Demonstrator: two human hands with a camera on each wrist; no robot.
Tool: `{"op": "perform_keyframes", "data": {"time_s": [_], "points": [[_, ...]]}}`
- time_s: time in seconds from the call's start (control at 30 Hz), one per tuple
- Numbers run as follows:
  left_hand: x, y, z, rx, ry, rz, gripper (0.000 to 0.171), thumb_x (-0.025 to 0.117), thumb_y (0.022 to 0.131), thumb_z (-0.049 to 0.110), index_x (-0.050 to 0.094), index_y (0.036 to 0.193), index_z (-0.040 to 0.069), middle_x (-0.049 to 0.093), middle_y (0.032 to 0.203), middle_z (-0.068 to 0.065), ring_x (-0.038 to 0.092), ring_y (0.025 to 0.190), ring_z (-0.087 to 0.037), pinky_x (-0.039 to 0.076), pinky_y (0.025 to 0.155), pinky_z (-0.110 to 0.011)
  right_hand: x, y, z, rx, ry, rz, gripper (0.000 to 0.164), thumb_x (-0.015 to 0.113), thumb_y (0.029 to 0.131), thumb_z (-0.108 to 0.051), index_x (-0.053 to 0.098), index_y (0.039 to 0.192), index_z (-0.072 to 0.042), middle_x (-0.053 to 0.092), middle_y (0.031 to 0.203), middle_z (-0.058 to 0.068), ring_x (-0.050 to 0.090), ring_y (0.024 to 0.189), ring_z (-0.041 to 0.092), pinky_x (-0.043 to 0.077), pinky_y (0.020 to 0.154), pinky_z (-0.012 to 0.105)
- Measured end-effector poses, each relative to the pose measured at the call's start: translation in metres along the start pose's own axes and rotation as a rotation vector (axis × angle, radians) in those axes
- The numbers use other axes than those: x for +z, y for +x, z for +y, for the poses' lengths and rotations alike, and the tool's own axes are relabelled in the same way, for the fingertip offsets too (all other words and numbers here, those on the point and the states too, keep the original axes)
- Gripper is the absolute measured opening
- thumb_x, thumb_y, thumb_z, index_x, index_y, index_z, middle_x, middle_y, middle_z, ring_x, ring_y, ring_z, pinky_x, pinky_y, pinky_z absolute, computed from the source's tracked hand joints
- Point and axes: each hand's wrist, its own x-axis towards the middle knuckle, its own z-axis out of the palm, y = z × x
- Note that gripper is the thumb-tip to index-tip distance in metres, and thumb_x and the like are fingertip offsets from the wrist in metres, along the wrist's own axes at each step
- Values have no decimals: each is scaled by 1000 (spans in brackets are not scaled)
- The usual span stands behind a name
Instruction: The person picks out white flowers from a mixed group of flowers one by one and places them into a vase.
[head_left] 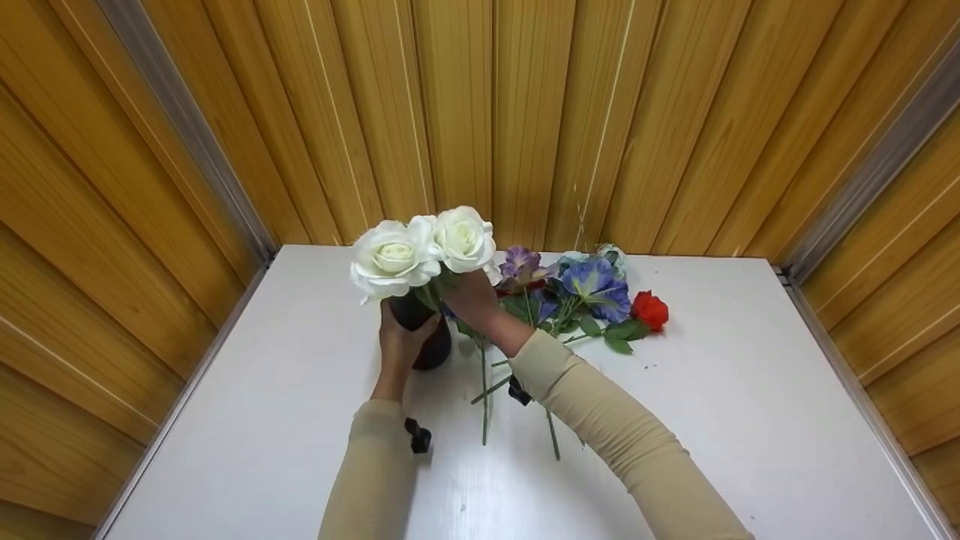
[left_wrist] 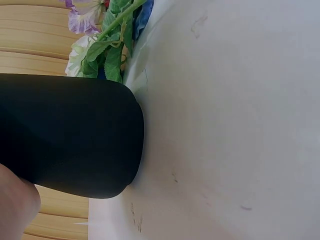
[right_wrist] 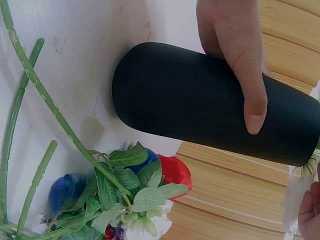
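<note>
A black vase (head_left: 433, 351) stands upright on the white table, its mouth hidden under the flowers. My left hand (head_left: 401, 341) grips it from the left; the right wrist view shows that thumb (right_wrist: 252, 107) laid across its side. Two large white roses, a left one (head_left: 394, 259) and a right one (head_left: 465, 238), sit above the mouth. Just below the right rose, my right hand (head_left: 474, 300) holds it near the head. Those fingers are mostly hidden in the head view; a few curled ones (right_wrist: 308, 210) show beside white petals in the right wrist view.
Right of the vase lies a pile of artificial flowers: blue blooms (head_left: 596, 286), a purple one (head_left: 521, 264) and a red rose (head_left: 649, 310). Their green stems (head_left: 484, 397) point toward the table's front. Wood-patterned walls (head_left: 525, 120) enclose the table (head_left: 712, 420) at back and sides.
</note>
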Motion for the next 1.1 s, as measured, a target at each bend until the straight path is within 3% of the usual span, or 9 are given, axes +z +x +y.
{"op": "perform_keyframes", "data": {"time_s": [0.17,0.37,0.5,0.67,0.77,0.9,1.1], "points": [[0,-1,-1,9,-17,2,96,84,82,23,26,156,2,42,159,-23,37,152,-37,29,128,-50,2,-2,-1,62,-1,-22,55,67,92,-17,50,140,6,61,137,26,58,132,39,49,111,53],[1,-1,-1,10,-38,-1,93,83,82,21,28,154,2,42,158,-22,38,152,-36,30,127,-49,7,0,3,20,118,-12,60,69,86,-11,47,138,8,58,137,26,57,131,39,48,112,53],[1,0,-1,7,-33,1,94,83,83,22,27,155,3,40,159,-22,37,152,-36,29,128,-49,5,3,7,-26,139,-21,64,70,84,-11,46,139,10,57,138,28,55,132,41,46,114,54],[1,1,-2,1,-36,2,95,84,82,21,26,155,3,41,159,-22,37,152,-37,29,128,-49,-4,2,13,-36,172,-101,66,74,88,-9,45,145,7,55,145,26,51,139,40,43,118,53],[1,0,-2,-6,-34,6,94,84,82,22,27,154,4,42,159,-22,38,152,-37,29,128,-49,-12,0,17,-38,120,-139,56,72,91,-6,51,142,4,60,142,24,57,134,39,48,113,53],[2,0,-1,-14,-30,13,95,85,81,23,28,155,4,42,159,-22,38,151,-37,29,128,-49,-19,-1,26,-59,55,-142,34,69,91,2,64,125,7,70,120,26,67,112,42,57,98,53],[1,0,-1,-30,-49,12,95,85,80,22,29,155,5,44,157,-21,40,150,-37,30,128,-48,-20,-5,42,-8,-19,-125,16,69,92,1,75,106,6,77,105,23,73,100,37,60,90,49]]}}
